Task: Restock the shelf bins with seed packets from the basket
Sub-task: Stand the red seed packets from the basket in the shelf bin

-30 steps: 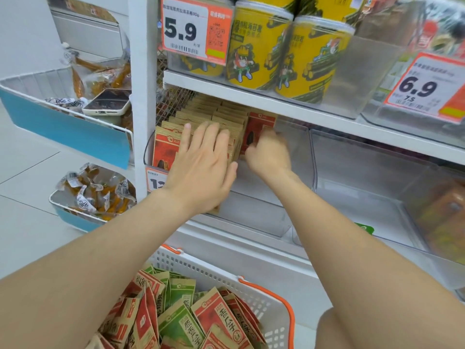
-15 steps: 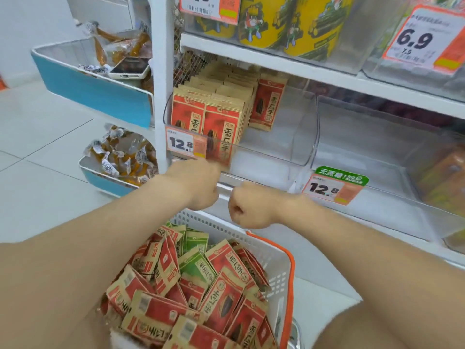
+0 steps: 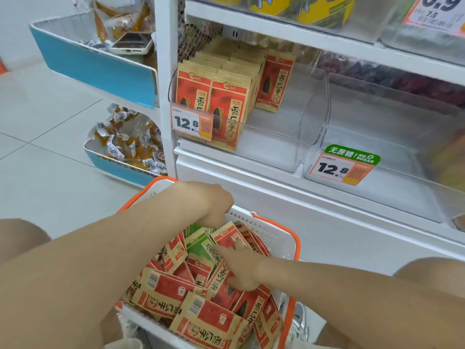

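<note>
Right hand rests, fingers spread, on red seed packets in the basket, lower middle; left hand dips in, grip hidden.

Colours showing at the shelf
White basket is wearing an orange rim; seed packets are showing red on tan; a green packet is showing among them; price tag is showing black digits on white-orange.
</note>
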Demonstrator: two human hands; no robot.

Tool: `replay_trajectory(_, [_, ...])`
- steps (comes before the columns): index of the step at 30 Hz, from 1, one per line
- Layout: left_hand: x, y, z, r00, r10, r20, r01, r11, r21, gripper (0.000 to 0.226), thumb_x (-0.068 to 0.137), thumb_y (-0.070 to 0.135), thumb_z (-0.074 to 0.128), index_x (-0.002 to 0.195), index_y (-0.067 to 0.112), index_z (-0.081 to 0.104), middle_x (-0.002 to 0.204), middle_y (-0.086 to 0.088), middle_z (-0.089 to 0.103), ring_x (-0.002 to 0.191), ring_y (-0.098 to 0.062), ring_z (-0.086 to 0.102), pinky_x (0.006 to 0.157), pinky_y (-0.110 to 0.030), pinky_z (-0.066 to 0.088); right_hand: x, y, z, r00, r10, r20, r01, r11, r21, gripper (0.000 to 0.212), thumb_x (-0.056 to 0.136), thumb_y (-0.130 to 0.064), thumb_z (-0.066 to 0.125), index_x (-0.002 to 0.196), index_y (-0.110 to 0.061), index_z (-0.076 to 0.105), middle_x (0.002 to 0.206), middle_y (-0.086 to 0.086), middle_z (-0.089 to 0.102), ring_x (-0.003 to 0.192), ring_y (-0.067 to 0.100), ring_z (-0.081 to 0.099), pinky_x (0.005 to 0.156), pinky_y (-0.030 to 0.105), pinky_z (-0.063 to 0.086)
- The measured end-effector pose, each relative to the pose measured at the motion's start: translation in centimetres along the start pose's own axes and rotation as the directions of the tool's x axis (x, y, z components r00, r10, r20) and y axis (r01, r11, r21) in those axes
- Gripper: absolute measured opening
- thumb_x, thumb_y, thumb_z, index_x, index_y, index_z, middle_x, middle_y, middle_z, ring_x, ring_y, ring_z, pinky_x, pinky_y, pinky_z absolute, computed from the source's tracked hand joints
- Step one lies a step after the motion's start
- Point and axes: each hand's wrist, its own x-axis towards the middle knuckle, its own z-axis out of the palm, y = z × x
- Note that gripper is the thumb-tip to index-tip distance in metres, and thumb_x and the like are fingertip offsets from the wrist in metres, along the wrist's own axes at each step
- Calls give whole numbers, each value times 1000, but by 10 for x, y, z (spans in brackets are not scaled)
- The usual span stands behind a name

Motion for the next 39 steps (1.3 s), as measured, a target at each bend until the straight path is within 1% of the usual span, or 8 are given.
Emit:
replay_trajectory(7, [2,-2,0,1000,-5,20,5,1000,6,37,108,26,45,141,16,58,135,-13,61,102,-29,62,89,-39,52,-6,-6,-31,997,-83,-8,82,994,-78,49,96,-39,73,132,-10,57,127,15,53,104,31,55,93,44,53])
replay_trajectory(13, [-2,-8,-14,992,-91,-89,89,996,-24,35,108,22,47,141,15,55,138,-14,57,114,-33,61,91,-40,53,-35,9,-111,988,-46,-148,61,993,103,26,88,-19,77,110,-17,65,90,-2,68,82,21,66,63,29,51])
replay_trajectory(16, [-9,-9,-26,941,-201,-273,177,978,-112,32,106,23,46,137,15,51,130,-13,55,110,-36,61,77,-40,46,-63,21,-154,936,61,-347,47,954,296,39,85,-20,77,123,-22,71,99,-4,69,85,15,65,70,25,50])
replay_trajectory(21, [-10,-13,-33,639,-366,-677,148,922,-358,32,106,31,43,128,9,34,124,-22,50,105,-47,59,79,-50,50,-90,28,-186,868,324,-376,135,575,807,12,75,-10,78,85,-3,77,79,12,76,68,25,75,63,38,61])
replay_trajectory(27, [-11,-2,-44,189,-608,-771,-88,772,-630,52,105,43,45,142,7,36,135,-19,40,114,-41,52,90,-52,51,-99,6,-186,702,537,-468,470,145,871,18,76,-23,76,82,-7,70,73,13,76,67,33,74,62,42,60])
replay_trajectory(31, [-11,0,-55,289,-674,-680,-309,607,-733,44,110,48,37,130,11,47,128,-10,54,114,-32,58,95,-50,51,-94,-7,-180,616,610,-498,691,-115,714,43,76,-26,70,112,-4,70,93,22,78,81,35,75,80,50,61])
replay_trajectory(33, [-9,1,-56,366,-647,-668,-347,571,-744,52,111,54,26,108,13,58,104,-7,69,100,-34,66,85,-48,51,-97,-9,-180,595,578,-558,710,-52,702,27,87,-15,68,112,-7,72,92,16,79,81,28,75,84,48,61])
replay_trajectory(39, [-6,-6,-61,257,-597,-760,-391,655,-647,63,107,68,13,100,26,60,89,4,70,86,-27,68,79,-51,55,-100,-2,-186,397,439,-806,645,491,586,26,106,-38,52,106,-21,72,88,2,78,84,28,72,80,54,58])
